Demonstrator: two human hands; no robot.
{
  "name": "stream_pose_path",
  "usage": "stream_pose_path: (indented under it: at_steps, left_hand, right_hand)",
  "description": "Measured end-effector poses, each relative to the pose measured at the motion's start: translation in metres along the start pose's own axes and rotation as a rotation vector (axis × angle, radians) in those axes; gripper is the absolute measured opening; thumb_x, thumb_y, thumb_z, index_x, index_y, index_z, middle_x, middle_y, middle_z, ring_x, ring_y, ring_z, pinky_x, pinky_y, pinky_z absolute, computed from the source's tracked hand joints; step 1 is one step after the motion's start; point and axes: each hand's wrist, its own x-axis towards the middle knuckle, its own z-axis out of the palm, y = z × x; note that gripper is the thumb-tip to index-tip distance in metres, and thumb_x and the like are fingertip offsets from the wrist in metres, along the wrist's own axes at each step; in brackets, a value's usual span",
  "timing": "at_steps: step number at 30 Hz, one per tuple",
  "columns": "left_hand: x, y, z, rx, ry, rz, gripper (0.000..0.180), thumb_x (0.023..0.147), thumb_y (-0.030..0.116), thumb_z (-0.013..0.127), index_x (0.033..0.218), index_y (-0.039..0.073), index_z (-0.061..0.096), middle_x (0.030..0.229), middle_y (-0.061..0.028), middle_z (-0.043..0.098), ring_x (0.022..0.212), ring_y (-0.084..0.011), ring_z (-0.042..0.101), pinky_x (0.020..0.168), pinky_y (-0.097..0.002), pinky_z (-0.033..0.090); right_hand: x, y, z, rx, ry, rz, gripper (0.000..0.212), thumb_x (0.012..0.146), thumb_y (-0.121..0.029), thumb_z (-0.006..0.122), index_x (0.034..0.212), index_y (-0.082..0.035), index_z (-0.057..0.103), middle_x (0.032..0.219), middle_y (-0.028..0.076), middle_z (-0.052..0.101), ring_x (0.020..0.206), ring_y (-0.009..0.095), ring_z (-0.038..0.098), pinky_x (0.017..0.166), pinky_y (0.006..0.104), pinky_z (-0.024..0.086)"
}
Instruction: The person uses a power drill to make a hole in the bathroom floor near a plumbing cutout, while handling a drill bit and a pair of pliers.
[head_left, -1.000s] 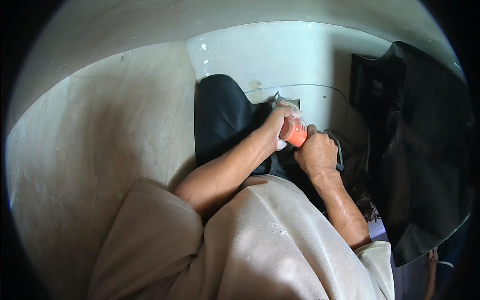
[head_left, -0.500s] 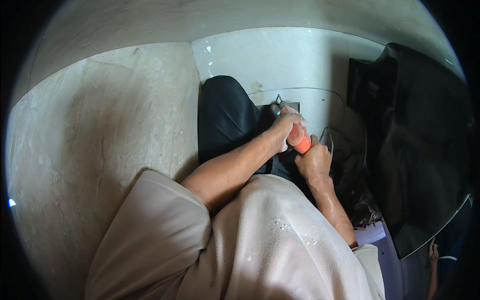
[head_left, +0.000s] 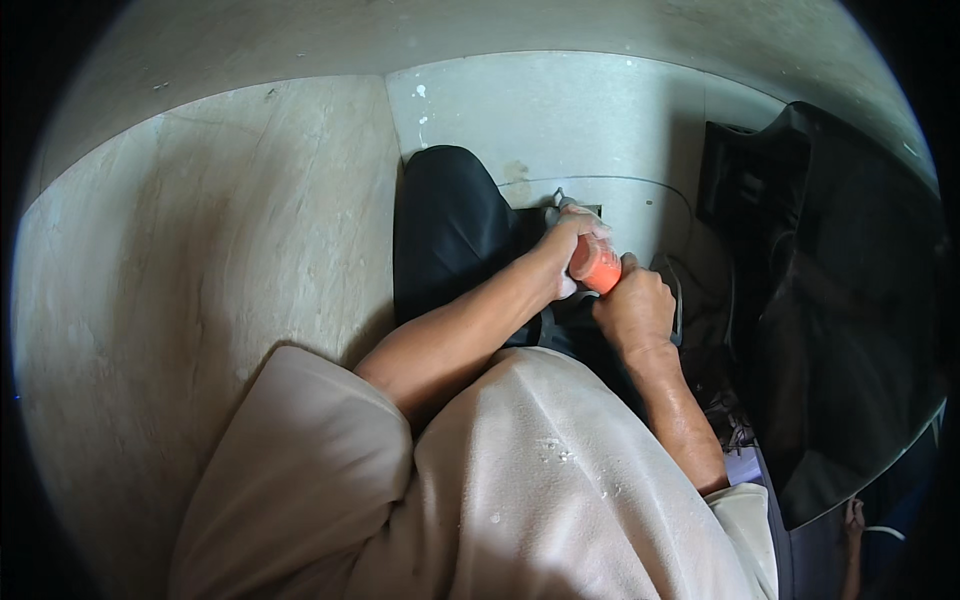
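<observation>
Both my hands hold an orange power tool with a round end facing up and a grey front part. My left hand is wrapped round its front; whitish dust coats the fingers. Lower and to the right, my right hand is closed at the tool's rear, thumb up, with the grip itself hidden. A thin metal tip shows past my left hand, by a small rectangular cutout in the pale panel. From this angle I cannot tell whether the tip touches the panel.
A beige stone-look wall rises on the left. My bent knee in dark trousers stands between it and the tool. A large black moulded piece fills the right. At the lower right, another person's hand shows.
My right hand has shifted slightly right and its wrist has turned. The tool's orange end sits a little further left and up. Both hands keep their hold.
</observation>
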Motion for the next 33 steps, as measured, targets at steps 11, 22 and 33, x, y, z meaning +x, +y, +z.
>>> stream_pose_path:
  at_steps: [11,22,33]
  left_hand:
    - [0.005,-0.004,-0.008,-0.069,-0.099,0.002,0.014,0.083,0.012,0.067,0.095,0.009,0.060,0.088,-0.0076,0.063,0.082,-0.0243,0.066,0.077,-0.0431,0.058]
    - [0.010,0.025,0.048,0.211,0.190,-0.238,0.037,0.076,0.018,0.072,0.110,0.011,0.058,0.120,-0.0158,0.060,0.110,-0.0369,0.062,0.090,-0.0674,0.053]
    - [0.023,0.015,0.049,0.384,0.223,-0.256,0.038,0.080,0.020,0.071,0.114,0.005,0.061,0.115,-0.0180,0.065,0.105,-0.0358,0.066,0.088,-0.0621,0.053]
  right_hand:
    - [0.007,0.006,0.003,-0.079,0.022,-0.042,0.032,0.076,-0.014,0.077,0.105,-0.004,0.067,0.094,0.022,0.074,0.089,0.042,0.075,0.081,0.0508,0.061]
    - [0.018,0.013,-0.013,0.227,0.008,0.150,0.033,0.081,-0.012,0.071,0.113,-0.003,0.072,0.107,0.025,0.075,0.106,0.043,0.071,0.096,0.0491,0.055]
    - [0.013,0.022,0.013,0.441,0.065,0.180,0.030,0.082,-0.010,0.068,0.110,-0.001,0.074,0.106,0.027,0.074,0.107,0.044,0.070,0.095,0.0470,0.054]
